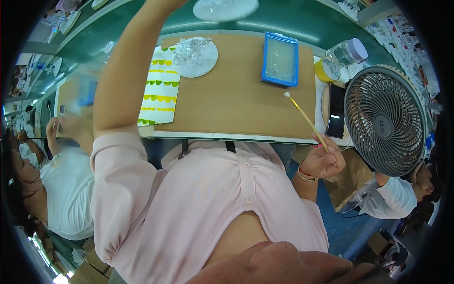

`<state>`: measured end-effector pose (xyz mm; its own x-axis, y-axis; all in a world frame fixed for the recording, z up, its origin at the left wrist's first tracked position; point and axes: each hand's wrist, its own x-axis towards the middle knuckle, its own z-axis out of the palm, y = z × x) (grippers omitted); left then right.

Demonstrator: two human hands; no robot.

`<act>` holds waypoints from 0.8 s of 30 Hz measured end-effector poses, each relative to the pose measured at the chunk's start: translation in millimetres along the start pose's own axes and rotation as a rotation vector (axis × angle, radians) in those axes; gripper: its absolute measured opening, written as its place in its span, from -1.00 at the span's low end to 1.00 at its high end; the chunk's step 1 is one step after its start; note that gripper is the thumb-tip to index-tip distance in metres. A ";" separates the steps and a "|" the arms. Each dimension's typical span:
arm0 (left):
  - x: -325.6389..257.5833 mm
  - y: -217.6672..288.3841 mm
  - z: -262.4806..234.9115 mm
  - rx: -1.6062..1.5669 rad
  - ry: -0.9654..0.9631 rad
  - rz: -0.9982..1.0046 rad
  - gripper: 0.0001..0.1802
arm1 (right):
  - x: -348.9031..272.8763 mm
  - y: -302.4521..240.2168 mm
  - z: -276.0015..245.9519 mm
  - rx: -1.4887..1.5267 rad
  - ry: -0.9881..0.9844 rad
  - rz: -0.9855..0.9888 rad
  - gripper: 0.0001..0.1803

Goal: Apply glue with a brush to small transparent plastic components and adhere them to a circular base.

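In my right hand (324, 159) is a slim wooden-handled brush (306, 119), its pale tip pointing up and left over the brown cardboard mat (213, 106). My left arm stretches far forward, and the left hand (166, 4) is cut off by the upper edge, so its fingers are hidden. Close to that hand is a white round plate (224, 14) with clear pieces on it. A second white round plate (206, 66) bears a heap of clear plastic pieces (191, 51). Right of it lies a blue-rimmed rectangular tray (294, 66) with a pale, translucent inside.
A patterned yellow-green paper (158, 97) lies under my left arm. At the right are a yellow tape roll (326, 69), a clear jar with a lilac lid (349, 51), a phone (336, 111) and a grey fan (384, 120). Other people sit on both sides.
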<state>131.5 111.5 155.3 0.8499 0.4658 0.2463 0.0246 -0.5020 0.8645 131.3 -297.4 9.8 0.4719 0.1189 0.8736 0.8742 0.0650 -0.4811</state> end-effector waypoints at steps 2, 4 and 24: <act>39.4 -50.9 8.8 0.077 0.108 -0.026 -0.88 | -4.3 2.1 0.7 -0.003 -0.010 0.020 -0.67; 62.8 -106.1 12.5 0.250 0.201 -0.037 -0.84 | -8.0 6.2 1.1 0.020 -0.044 0.035 -0.69; -87.9 -36.7 -2.0 0.806 -0.599 0.210 -0.62 | 46.9 48.4 62.8 -0.240 -0.393 0.355 -0.82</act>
<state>54.9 90.4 102.8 0.9956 -0.0172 -0.0919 0.0038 -0.9748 0.2231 188.6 -226.5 22.8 0.7032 0.4542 0.5471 0.6933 -0.2673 -0.6693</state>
